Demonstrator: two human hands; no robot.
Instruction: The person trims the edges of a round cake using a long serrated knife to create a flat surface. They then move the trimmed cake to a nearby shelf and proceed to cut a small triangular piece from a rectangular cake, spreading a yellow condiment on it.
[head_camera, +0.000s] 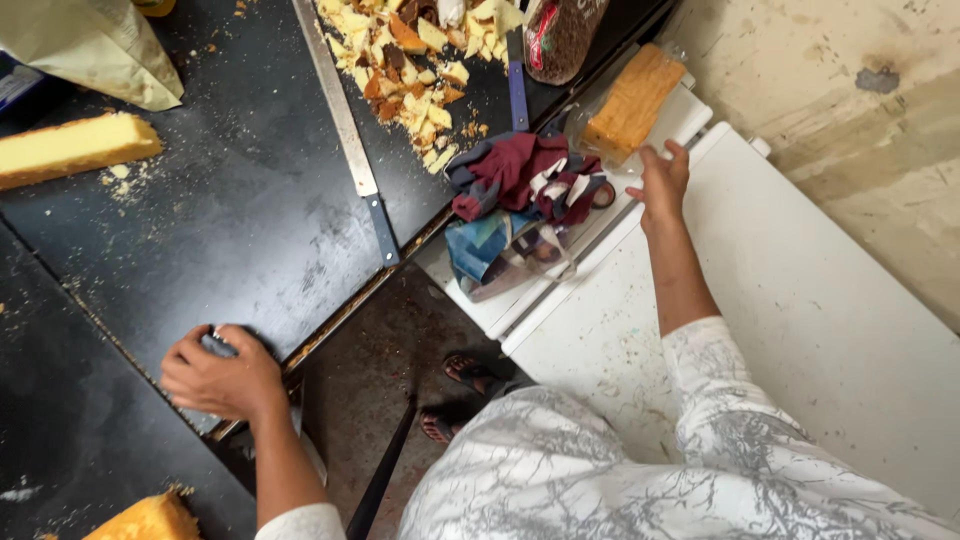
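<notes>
A rectangular golden-brown slab of cake wrapped in clear plastic (632, 103) is seen lying on the upper end of a white flat-topped appliance (800, 300), near the edge of the dark worktop. It is touched or nearly touched by the right hand (662, 182), whose fingers are spread and extended towards the slab's lower end; nothing is enclosed by that hand. Just to the left of the hand, a bundle of maroon, grey and blue cloth (520, 190) is piled on the same white surface.

The left hand (218, 375) is placed at the near edge of the black stone worktop (230, 220), its fingers curled over a small dark object (218, 345) that is mostly hidden, so what is grasped cannot be told.

On the worktop, a long steel knife with a blue handle (350, 135) is laid diagonally. Beyond it, a heap of yellow and brown cake trimmings (415, 60) is spread, with a second blue-handled blade (516, 75) beside it. A pale yellow unwrapped cake bar (75, 148) lies at the left, with crumbs around it, and a corner of another golden cake (150, 520) is seen at the bottom edge. Sandalled feet (465, 390) are visible on the dark floor between worktop and appliance.
</notes>
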